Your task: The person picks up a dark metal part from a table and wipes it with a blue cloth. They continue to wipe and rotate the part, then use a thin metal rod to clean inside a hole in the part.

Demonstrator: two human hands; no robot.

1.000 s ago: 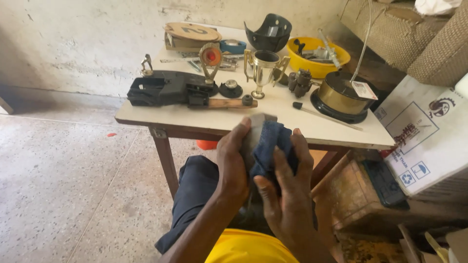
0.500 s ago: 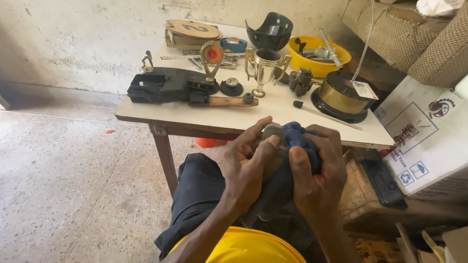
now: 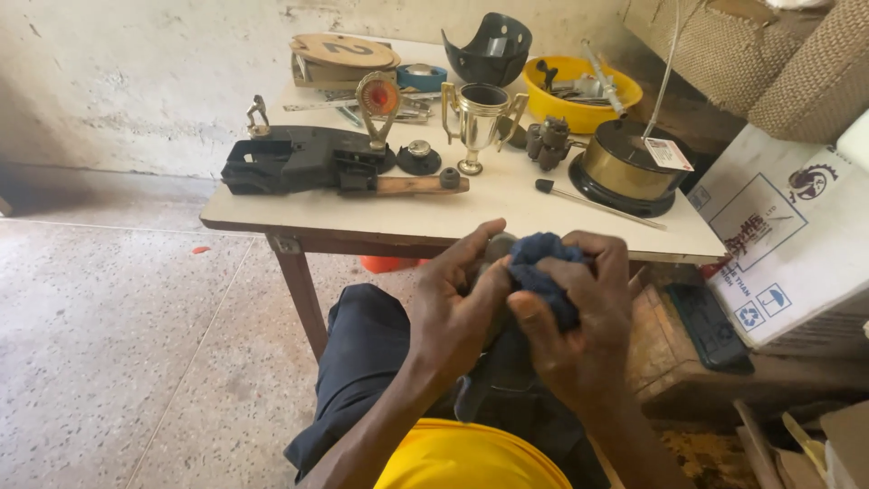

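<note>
left hand [image 3: 457,312] clamps a small grey object [image 3: 496,246], probably metal, above the lap for steadiness; right hand [image 3: 575,330] fingers press a dark blue cloth [image 3: 541,272] against it, below the table [image 3: 362,217] edge.

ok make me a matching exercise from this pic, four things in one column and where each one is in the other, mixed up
Things:
1. blue cloth
2. gold trophy cup
3. yellow bowl
4. cardboard box

Places:
A. far right end of the table, holding tools
B. on the floor, right of the table
C. bunched between the left hand and right hand
D. upright mid-table

Pairs: 1-C, 2-D, 3-A, 4-B
</note>
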